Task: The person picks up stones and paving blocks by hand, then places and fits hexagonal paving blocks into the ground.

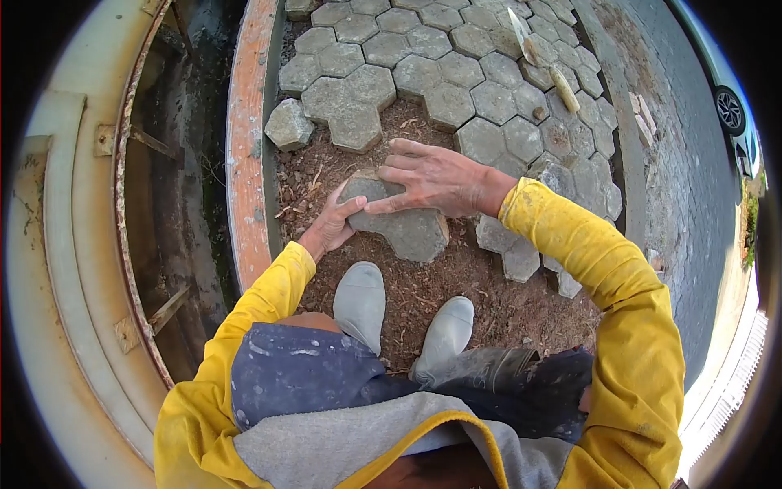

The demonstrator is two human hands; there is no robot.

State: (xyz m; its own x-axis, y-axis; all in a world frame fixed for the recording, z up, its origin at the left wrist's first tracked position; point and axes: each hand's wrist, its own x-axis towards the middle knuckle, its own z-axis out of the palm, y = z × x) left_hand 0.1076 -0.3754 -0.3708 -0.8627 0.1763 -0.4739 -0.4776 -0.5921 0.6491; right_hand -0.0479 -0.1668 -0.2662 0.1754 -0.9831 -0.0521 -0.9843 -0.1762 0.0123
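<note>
A grey concrete paving block (414, 233), shaped like joined hexagons, is tilted just above or on the bare soil before my boots. My left hand (332, 218) is closed on its left edge, thumb on top. Over the block's far side reaches my right hand (432, 178), its fingers stretched out and spread. The tip of one of its digits meets my left thumb. Whether the right fingers bear any of the block's weight is hard to tell. Beyond it, laid paving blocks (448, 104) end in a stepped edge.
A loose block piece (288, 125) sits by the orange-painted kerb (247, 138) at left. A trowel (525, 41) and a light-handled tool (564, 88) lie on the pavers. Reddish soil (407, 306) surrounds my boots (360, 301). A car (731, 106) stands at far right.
</note>
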